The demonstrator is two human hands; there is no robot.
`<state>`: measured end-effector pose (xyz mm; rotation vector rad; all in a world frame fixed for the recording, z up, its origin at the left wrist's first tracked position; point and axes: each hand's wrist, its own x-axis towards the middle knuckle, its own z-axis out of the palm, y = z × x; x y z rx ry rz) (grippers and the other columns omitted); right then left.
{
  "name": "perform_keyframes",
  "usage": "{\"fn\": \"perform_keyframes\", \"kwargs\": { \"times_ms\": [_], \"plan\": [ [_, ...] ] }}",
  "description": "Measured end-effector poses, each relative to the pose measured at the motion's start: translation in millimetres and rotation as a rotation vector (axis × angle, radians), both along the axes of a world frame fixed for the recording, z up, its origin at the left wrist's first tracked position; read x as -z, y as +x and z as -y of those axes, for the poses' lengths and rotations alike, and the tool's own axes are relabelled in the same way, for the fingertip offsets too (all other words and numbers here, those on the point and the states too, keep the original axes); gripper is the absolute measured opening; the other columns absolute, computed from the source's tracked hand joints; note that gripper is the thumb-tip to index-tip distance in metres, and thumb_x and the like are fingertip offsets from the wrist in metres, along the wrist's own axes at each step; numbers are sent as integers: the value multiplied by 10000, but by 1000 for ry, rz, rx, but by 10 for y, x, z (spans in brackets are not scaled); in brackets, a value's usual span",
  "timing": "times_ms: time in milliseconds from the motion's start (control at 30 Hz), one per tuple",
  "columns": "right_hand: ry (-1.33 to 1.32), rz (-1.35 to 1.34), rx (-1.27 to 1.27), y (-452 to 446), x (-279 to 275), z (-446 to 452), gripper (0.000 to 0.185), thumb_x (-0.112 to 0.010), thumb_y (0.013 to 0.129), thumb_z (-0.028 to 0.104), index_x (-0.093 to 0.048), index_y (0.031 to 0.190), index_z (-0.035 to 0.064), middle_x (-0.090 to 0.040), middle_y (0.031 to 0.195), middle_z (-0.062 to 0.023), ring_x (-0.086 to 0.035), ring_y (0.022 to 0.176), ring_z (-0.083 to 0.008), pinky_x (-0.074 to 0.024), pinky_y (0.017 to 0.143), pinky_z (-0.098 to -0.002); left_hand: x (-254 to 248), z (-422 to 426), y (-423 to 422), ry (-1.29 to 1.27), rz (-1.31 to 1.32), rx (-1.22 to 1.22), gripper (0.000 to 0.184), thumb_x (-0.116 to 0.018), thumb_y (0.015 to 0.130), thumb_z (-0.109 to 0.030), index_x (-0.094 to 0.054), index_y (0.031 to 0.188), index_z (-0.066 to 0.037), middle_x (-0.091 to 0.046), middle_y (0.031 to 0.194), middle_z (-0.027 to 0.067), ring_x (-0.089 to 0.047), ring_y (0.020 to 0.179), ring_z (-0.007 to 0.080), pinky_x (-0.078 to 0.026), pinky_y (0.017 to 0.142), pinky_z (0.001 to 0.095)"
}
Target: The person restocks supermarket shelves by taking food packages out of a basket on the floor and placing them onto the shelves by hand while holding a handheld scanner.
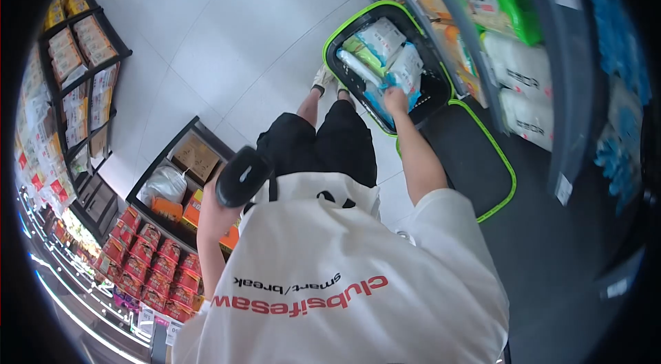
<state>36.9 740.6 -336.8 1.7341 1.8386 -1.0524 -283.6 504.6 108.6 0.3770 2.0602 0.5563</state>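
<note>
One white-and-blue plastic packet (407, 67) pinched in right hand (394, 100) at green-rimmed basket (435, 82). Probably soft, slippery, lightish; grab blue end. Left hand (213, 200): can't tell grip, black device (244, 177) blocks fingers.

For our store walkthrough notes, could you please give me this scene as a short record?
Right hand: at a blue-and-white packet; grip unclear
Left hand: beside a black object, partly hidden
Basket: black, green-rimmed, holding several packets
Right side: shelved white packs
Left side: stacked red packs
Floor: pale tiles
</note>
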Motion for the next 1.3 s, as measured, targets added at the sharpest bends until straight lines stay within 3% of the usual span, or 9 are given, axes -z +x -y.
{"fn": "perform_keyframes", "kwargs": {
  "times_ms": [267, 433, 533, 600, 733, 867, 967, 1200, 1300],
  "plan": [
    [-73, 368, -439, -594, 527, -59, 326, -689, 819, 284, -699, 1065, 71, -662, 1184, -155, -629, 1100, -341, -523, 919, -447, 517, 307, 326, -230, 31, -171, 362, -737, 668, -7, -645, 1017, 28, -700, 901, 152, -681, 865, 249, -507, 802, 335],
    [37, 289, -567, -446, 636, 30, 197, -549, 880, 101, -724, 958, 56, -634, 1164, -157, -615, 1096, -327, -534, 882, -441, 445, 225, 339, -427, 174, -199, 640, -848, 681, -103, -514, 1213, 18, -652, 1110, 136, -637, 1033, 237, -488, 910, 350],
    [155, 79, -633, -486, 436, -12, 179, -559, 892, 113, -707, 937, 24, -623, 1164, -170, -604, 1098, -339, -510, 906, -439, 365, 18, 328, -247, 56, -168, 347, -730, 673, -13, -640, 1004, 38, -696, 875, 148, -671, 828, 236, -500, 793, 320],
    [215, -74, -517, -542, 212, -19, 153, -592, 879, 113, -696, 943, 20, -626, 1171, -133, -609, 1071, -347, -491, 925, -428, 325, -10, 247, -153, 35, -87, 357, -730, 681, -19, -638, 1021, 39, -696, 887, 152, -672, 836, 244, -499, 795, 317],
    [60, -498, -273, -376, -481, -124, 180, -598, 911, 127, -648, 1007, -16, -625, 1213, -128, -603, 1095, -359, -474, 937, -423, 173, -96, 60, -32, 72, -54, 380, -752, 674, -31, -650, 1035, 24, -703, 923, 120, -655, 897, 185, -496, 833, 320],
    [-401, -719, 524, -165, -2300, -405, 226, -580, 974, 174, -627, 1097, -10, -648, 1140, -100, -621, 1068, -197, -492, 915, -358, 44, -180, -175, 181, 83, 27, 342, -707, 708, -16, -633, 1038, 38, -684, 867, 111, -590, 808, 125, -497, 778, 316],
    [-456, -1049, 666, 113, -3334, -397, 316, -547, 977, 134, -550, 1262, -2, -622, 1224, -118, -597, 1136, -233, -475, 945, -418, 20, -299, -315, 280, 43, 108, 345, -740, 708, -47, -635, 1026, 37, -673, 840, 148, -623, 770, 169, -503, 757, 320],
    [53, -1311, 697, 634, -5072, 105, 274, -619, 923, 86, -596, 1174, -23, -673, 1103, -128, -652, 1006, -216, -498, 902, -363, 107, -667, -558, 577, 134, 225, 322, -724, 739, -15, -643, 1047, 34, -695, 893, 97, -612, 822, 123, -502, 771, 303],
    [407, -912, 477, 736, -5645, 249, 76, -660, 900, 34, -705, 936, -16, -711, 944, -95, -649, 899, -167, -499, 805, -312, 93, -763, -571, 561, 175, 266, 317, -716, 749, -8, -645, 1055, 37, -700, 906, 89, -610, 831, 111, -501, 774, 293]
  ]
}}
